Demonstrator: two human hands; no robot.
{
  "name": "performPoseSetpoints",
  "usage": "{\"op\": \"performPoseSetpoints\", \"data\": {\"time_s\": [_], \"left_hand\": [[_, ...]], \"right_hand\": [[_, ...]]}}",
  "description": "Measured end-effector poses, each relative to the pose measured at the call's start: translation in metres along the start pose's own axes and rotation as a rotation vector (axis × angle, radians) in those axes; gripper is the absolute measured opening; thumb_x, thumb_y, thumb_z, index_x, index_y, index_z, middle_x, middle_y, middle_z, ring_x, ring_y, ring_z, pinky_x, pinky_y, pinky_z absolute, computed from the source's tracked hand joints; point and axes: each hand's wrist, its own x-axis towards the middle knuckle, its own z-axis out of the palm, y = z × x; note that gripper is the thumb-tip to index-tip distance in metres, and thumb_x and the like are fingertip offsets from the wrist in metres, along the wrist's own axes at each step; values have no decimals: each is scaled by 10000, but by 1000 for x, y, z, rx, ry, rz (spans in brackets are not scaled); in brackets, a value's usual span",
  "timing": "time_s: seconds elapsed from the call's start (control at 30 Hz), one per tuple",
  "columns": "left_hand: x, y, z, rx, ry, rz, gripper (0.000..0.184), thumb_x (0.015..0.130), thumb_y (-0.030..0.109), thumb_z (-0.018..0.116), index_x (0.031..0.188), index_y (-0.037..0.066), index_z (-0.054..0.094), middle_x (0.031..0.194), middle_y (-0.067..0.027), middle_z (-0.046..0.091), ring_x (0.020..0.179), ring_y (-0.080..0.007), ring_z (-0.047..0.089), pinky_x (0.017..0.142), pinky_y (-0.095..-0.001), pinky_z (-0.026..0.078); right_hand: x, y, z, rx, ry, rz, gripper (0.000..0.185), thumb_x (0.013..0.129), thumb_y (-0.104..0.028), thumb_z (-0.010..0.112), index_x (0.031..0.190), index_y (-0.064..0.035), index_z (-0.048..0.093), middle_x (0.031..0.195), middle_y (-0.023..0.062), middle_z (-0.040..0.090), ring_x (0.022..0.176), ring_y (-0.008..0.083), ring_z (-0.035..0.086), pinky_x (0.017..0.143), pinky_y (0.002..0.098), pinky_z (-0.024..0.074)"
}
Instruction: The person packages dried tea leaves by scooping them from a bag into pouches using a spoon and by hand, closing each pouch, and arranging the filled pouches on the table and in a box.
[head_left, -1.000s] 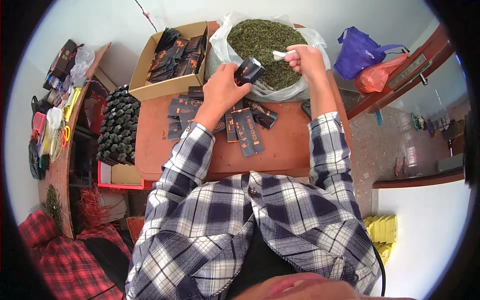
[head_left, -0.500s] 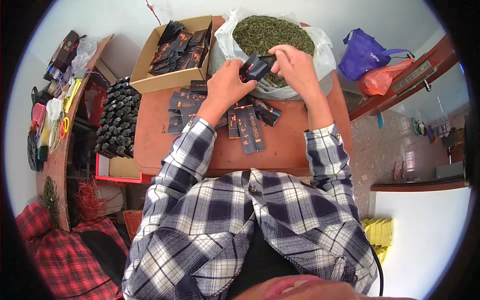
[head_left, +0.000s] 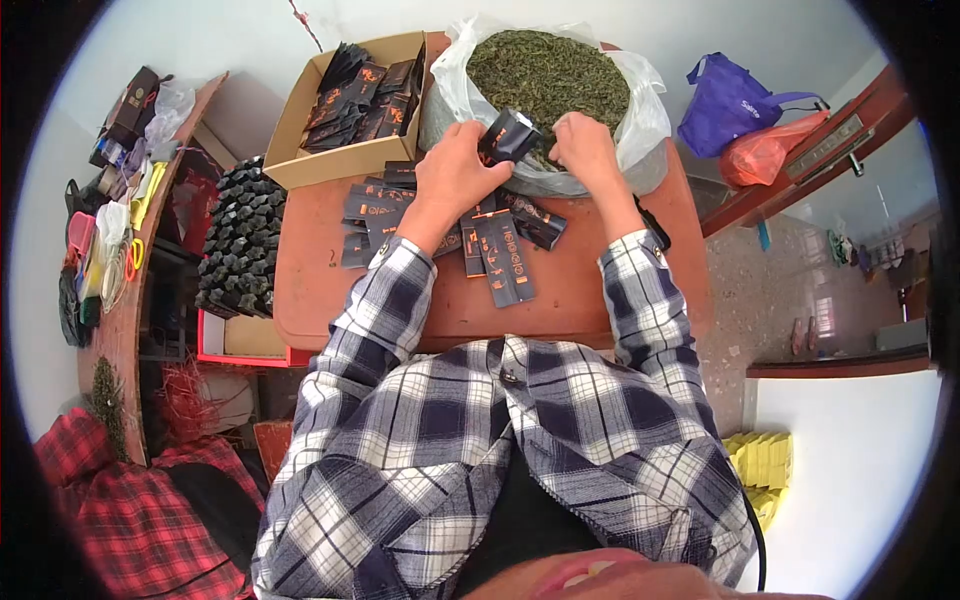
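Note:
My left hand (head_left: pixel 457 170) grips a small black pouch (head_left: pixel 510 138) with orange print. The pouch is held at the near-left side of the leaves, its upper end showing a pale, shiny inside. My right hand (head_left: pixel 592 150) is over the near part of the dried green leaves (head_left: pixel 545 75), apart from the pouch. Its fingers are curled in, and whatever they hold is hidden. The leaves fill a clear plastic bag (head_left: pixel 645 110). Below my left hand, several flat black pouches (head_left: pixel 505 262) with orange print lie on the reddish-brown table (head_left: pixel 400 315).
A cardboard box (head_left: pixel 350 166) of black pouches stands at the table's back left. Left of the table, many dark packets (head_left: pixel 243 235) are stacked by a red-edged box (head_left: pixel 250 350). A purple bag (head_left: pixel 735 110) and an orange plastic bag (head_left: pixel 765 155) are at the right.
My right hand has moved away from the pouch and down towards the near edge of the leaf bag. My left hand still holds the pouch, which has tipped so its opening shows.

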Motion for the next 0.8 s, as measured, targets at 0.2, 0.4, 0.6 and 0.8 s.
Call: {"op": "performPoseSetpoints", "data": {"time_s": [0.2, 0.4, 0.6, 0.8], "left_hand": [[0, 3, -2, 0, -12, -4, 492, 721, 362, 761, 1092, 74, 615, 1052, -102, 627, 949, -313, 661, 801, -446, 525], [0, 3, 0, 13, -16, -5, 516, 728, 372, 777, 1106, 58, 619, 1085, -125, 636, 983, -313, 655, 836, -421, 513], [2, 2, 0, 34, -18, -11, 533, 732, 384, 773, 1123, 59, 614, 1101, -133, 634, 998, -323, 651, 849, -431, 518], [4, 4, 1, 43, -34, -11, 543, 735, 390, 766, 1136, 60, 607, 1115, -137, 633, 997, -331, 651, 847, -441, 521]], "right_hand": [[6, 10, -8, 556, -50, 373, 282, 920, -158, 436, 990, 25, 639, 753, 145, 719, 589, 152, 640, 522, 286, 503], [15, 15, -25, 776, 23, 411, 271, 938, -192, 485, 1056, 3, 633, 789, 125, 702, 579, 103, 578, 477, 223, 436], [27, 11, -51, 863, 23, 342, 262, 904, -151, 488, 1022, 24, 644, 731, 111, 681, 537, 97, 557, 455, 219, 422], [25, 5, -54, 838, -22, 322, 260, 896, -160, 492, 985, 15, 663, 705, 87, 667, 526, 85, 535, 453, 213, 408]]}}
